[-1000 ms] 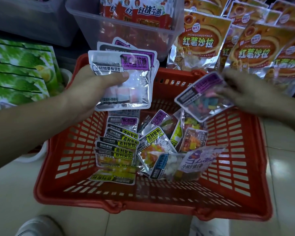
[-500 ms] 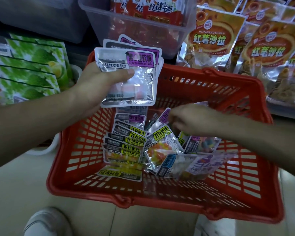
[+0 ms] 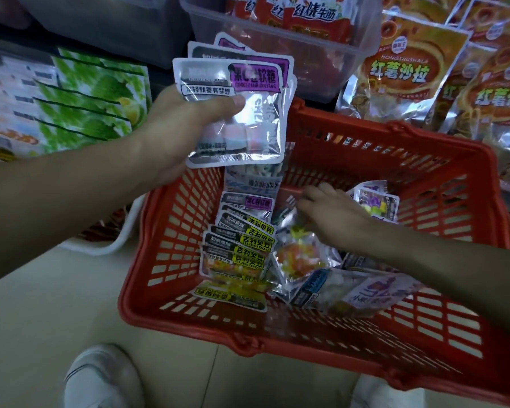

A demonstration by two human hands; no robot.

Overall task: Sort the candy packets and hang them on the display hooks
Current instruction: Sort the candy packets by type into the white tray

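Observation:
My left hand point(image 3: 174, 134) grips a fanned stack of silver candy packets with purple labels point(image 3: 248, 113), held upright above the back left of the red basket point(image 3: 306, 346). Inside the basket my right hand point(image 3: 333, 222) reaches down among the loose packets, its fingers resting on them and gripping nothing that I can see. A row of overlapping yellow-label packets point(image 3: 239, 245) lies along the basket's left side. A clear packet of orange and yellow candies point(image 3: 301, 260) lies just under my right wrist. Beyond that hand sits a purple-label packet point(image 3: 377, 201).
The basket stands on a pale tiled floor between my shoes point(image 3: 100, 375). Behind it are a clear plastic bin of red packets point(image 3: 277, 25), large orange snack bags point(image 3: 409, 72) at the right and green bags point(image 3: 95, 98) at the left.
My right hand carried a purple-label packet down into the basket, let it go at the right side and moved left onto the pile. My left hand kept its stack raised.

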